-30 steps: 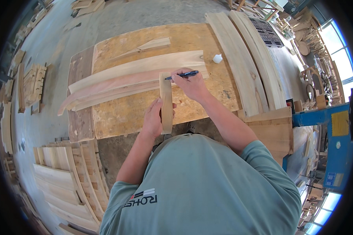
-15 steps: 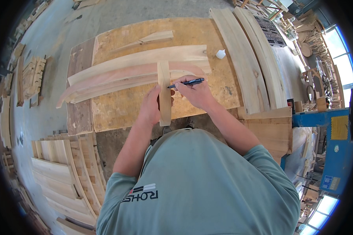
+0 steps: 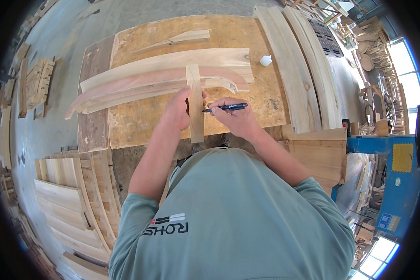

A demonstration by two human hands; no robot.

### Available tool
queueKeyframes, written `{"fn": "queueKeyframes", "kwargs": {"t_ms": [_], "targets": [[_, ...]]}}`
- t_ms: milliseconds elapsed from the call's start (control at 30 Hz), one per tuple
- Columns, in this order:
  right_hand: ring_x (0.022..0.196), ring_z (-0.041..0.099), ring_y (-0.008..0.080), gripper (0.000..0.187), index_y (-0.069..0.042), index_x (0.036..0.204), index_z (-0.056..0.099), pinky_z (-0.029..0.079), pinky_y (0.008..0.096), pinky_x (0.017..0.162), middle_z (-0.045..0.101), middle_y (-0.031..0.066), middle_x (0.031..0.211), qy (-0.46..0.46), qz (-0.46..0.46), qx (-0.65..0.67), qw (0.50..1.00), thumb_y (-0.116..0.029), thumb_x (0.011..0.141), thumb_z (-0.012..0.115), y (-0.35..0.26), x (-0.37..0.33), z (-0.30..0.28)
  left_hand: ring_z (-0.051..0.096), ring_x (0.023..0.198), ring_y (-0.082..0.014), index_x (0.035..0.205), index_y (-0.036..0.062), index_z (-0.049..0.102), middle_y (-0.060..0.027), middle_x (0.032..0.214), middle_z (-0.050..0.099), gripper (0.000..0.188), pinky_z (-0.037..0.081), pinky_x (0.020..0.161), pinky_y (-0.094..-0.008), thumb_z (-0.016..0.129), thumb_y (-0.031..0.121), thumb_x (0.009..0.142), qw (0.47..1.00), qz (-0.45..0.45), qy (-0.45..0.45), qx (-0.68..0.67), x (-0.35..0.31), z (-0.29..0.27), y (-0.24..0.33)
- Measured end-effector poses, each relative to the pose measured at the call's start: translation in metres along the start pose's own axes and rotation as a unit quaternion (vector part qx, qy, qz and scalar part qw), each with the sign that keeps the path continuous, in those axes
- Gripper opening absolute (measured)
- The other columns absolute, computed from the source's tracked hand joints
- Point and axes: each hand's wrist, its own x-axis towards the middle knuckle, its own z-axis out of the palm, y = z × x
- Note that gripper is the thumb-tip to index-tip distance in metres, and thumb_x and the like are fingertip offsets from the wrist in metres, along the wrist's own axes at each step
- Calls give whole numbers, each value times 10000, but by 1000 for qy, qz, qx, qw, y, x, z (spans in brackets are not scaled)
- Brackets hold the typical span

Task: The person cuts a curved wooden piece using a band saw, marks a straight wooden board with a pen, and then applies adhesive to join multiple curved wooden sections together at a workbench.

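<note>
My left hand (image 3: 178, 108) is wrapped round a short, narrow wooden board (image 3: 195, 100), holding it up over the near side of the worktable. Some of its fingertips show past the board's right edge. In my right hand (image 3: 233, 116) is a dark marker pen (image 3: 229, 107), pinched between thumb and fingers. The pen's tip points left and meets the board's right edge, a little below the middle. Beyond the board lie a long, curved, pinkish wooden piece (image 3: 140, 80) and a pale plank (image 3: 172, 62), both partly covered by it.
The wooden worktable (image 3: 247, 35) bears a thin tapered offcut (image 3: 186, 36) and a small white object (image 3: 265, 60). Two long planks (image 3: 289, 65) run along its right side. Stacked panels (image 3: 63, 200) stand at lower left, and a blue machine (image 3: 392, 182) at right.
My right hand with the pen has moved down along the board and slightly right. The board sits a little higher in the picture, and the view has shifted slightly.
</note>
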Motion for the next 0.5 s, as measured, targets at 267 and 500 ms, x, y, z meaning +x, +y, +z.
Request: {"fn": "queueKeyframes", "kwargs": {"t_ms": [267, 500], "targets": [[742, 573, 79, 140, 0, 990, 748, 482, 253, 677, 704, 21, 830, -14, -7, -20, 1000, -119, 928, 707, 2, -11, 0, 650, 917, -246, 1235, -51, 617, -141, 1068, 689, 438, 558, 838, -413, 425, 319, 1100, 998, -50, 21, -40, 12, -6, 4], [807, 721, 240, 121, -69, 959, 756, 563, 348, 737, 749, 131, 927, -95, 11, -126, 987, -154, 892, 702, 43, -36, -1, 644, 933, -279, 1248, -58, 595, -161, 1090, 676, 424, 562, 832, -442, 432, 306, 1104, 990, -66, 49, -114, 10, -6, 12]]}}
